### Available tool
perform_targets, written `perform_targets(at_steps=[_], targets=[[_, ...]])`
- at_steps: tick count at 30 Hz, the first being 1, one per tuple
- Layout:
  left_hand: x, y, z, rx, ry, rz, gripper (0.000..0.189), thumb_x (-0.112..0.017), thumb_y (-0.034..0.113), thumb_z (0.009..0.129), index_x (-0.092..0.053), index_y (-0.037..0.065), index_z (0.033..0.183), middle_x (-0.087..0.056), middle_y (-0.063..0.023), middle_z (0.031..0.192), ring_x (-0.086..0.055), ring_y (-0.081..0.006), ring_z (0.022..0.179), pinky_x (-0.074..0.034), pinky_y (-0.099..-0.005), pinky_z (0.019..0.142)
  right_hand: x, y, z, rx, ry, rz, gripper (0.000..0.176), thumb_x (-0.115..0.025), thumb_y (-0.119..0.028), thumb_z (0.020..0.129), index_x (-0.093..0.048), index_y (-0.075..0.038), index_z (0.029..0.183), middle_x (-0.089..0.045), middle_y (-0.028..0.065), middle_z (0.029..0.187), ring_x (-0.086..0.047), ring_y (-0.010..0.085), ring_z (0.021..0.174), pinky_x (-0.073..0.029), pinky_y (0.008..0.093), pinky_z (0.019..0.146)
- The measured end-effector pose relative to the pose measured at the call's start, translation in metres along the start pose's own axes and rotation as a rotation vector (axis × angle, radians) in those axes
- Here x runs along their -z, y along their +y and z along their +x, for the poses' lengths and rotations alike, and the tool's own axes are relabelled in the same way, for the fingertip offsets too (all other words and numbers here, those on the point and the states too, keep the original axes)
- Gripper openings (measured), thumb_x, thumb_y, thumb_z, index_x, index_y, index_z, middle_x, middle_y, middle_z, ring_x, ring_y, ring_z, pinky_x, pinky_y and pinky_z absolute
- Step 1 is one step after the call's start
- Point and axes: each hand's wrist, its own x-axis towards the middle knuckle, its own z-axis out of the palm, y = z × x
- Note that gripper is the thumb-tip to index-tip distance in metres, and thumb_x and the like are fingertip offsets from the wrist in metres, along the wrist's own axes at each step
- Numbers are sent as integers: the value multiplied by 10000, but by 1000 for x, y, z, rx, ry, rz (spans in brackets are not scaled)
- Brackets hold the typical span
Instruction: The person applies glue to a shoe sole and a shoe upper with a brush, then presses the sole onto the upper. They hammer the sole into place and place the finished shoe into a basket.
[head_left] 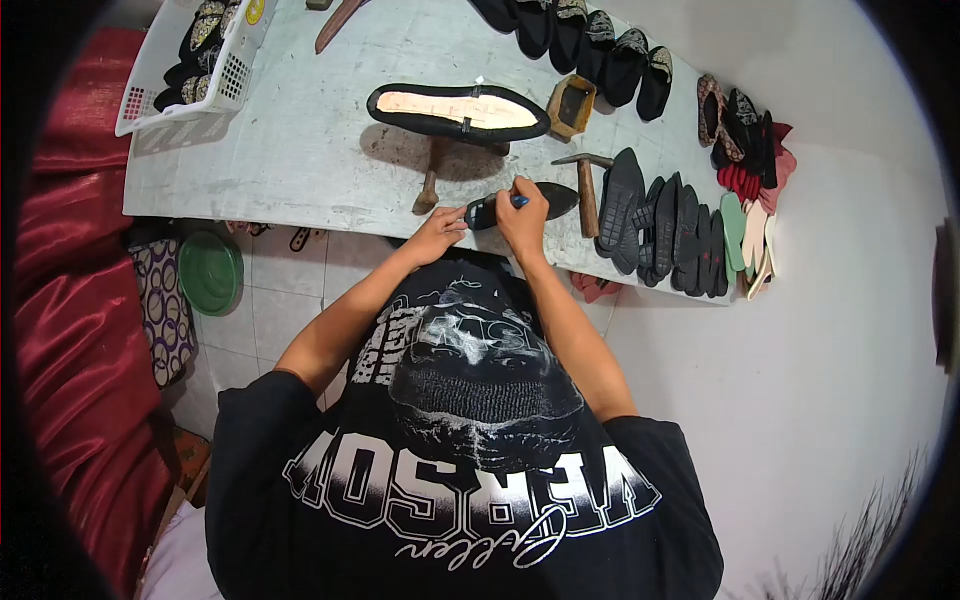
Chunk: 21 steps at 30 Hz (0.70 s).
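A red curtain hangs at the far left, with a patterned bag and a green basin beside it, below the surface. On the surface's left end a white basket holds patterned black shoes. Farther right, a shoe lies with its pale inside upward, just beyond the hands; a wooden piece juts out from beneath it.

The left hand has its fingers closed on the left end of a black sole, which lies at the surface's near edge. The right hand covers the sole's middle, fingers pinching a blue pen over it.

Above the sole's tip stands a small box, dark inside, and beyond it a row of black shoes. A hammer lies just right of the tip, between it and a row of dark soles. Next come a green sole and pale pieces, with more shoes by the wall.
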Motion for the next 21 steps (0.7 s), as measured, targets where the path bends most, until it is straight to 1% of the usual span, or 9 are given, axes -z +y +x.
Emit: perform_targets(at_steps=[1, 5, 9, 11, 12, 13, 16, 20, 21], targets=[[1, 3, 0, 23, 18, -4, 621, -569, -41, 998, -388, -2, 1590, -394, -116, 1483, -527, -250, 1395, -455, -319, 1116, 2, 17, 5, 4, 8, 1, 186, -629, -68, 830, -493, 32, 749, -489, 198, 694, -481, 346, 628, -410, 430, 627], [3, -1, 0, 8, 18, -38, 608, -614, -33, 993, -403, -42, 1563, -395, -110, 1427, -545, -252, 1360, -474, -308, 1106, 43, 62, 38, -153, 157, 35, 264, -642, -109, 889, -475, -10, 709, -514, 54, 603, -447, 106, 556, -400, 331, 523], [3, 1, 1, -18, -8, -19, 607, -609, -25, 998, -398, -38, 1567, -402, -112, 1431, -550, -253, 1358, -474, -312, 1107, 42, 67, 39, -58, 199, -68, 246, -635, -87, 849, -452, 14, 719, -442, 108, 611, -434, 175, 591, -386, 406, 575], [4, 4, 0, -8, 3, -10, 607, -607, -25, 999, -397, -39, 1568, -402, -115, 1438, -553, -253, 1357, -475, -314, 1108, 15, 56, 20, -275, 106, 105, 236, -640, -97, 836, -464, 31, 747, -494, 174, 671, -453, 301, 617, -399, 448, 613], [5, 7, -1, 5, -3, -27, 607, -606, -26, 999, -397, -38, 1568, -403, -119, 1448, -556, -254, 1355, -476, -318, 1108, 4, 29, 9, -2, 151, -27, 234, -646, -97, 819, -465, 35, 751, -492, 198, 689, -449, 338, 630, -402, 449, 619], [4, 8, -2, 16, -14, -42, 607, -606, -27, 999, -396, -38, 1569, -403, -123, 1458, -559, -254, 1353, -478, -321, 1108, -6, 7, -1, -42, 120, -30, 229, -646, -101, 813, -471, 30, 748, -483, 201, 693, -444, 345, 635, -406, 444, 626], [2, 8, -3, 23, 13, -23, 600, -573, -3, 1013, -400, 6, 1588, -392, -122, 1522, -513, -259, 1423, -437, -323, 1138, -14, 8, -2, -59, 50, 14, 227, -643, -105, 823, -475, 26, 743, -472, 207, 667, -470, 299, 608, -415, 437, 613], [2, 3, -1, 17, 31, -98, 605, -602, -34, 998, -397, -37, 1567, -394, -129, 1499, -551, -263, 1369, -478, -326, 1111, 29, 11, 30, -293, 74, 160, 237, -629, -74, 872, -463, 1, 721, -502, 49, 599, -531, 145, 580, -419, 345, 551], [2, 2, -1, -5, 24, -89, 604, -599, -36, 998, -397, -38, 1567, -401, -127, 1501, -547, -264, 1373, -473, -326, 1116, 32, 34, 37, -187, 143, 145, 233, -623, -66, 874, -461, 8, 724, -502, 75, 632, -518, 152, 578, -425, 349, 553]])
